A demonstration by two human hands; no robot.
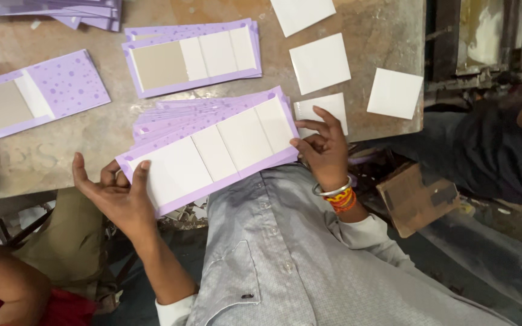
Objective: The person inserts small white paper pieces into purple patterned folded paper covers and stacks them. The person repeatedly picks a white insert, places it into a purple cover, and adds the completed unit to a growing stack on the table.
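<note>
Two hands clamp a purple card stack [212, 151]: left hand [119, 196] supports its near end, right hand [324, 151] steadies the far end.

Worn brown worktable [388, 36], metal machine frame [496, 42] beside it (right side), dim floor [484, 241]

Illumination is moderate and diffuse, strongest on the upper worktop [388, 36], where the bare surface shows a dull sheen. White squares [319, 63] approach overexposure without losing edges. Shadows are soft and short. The lower corners fall dim. Focus is acceptable centrally; slight softness and compression blur appear throughout, with mild edge distortion.
</note>
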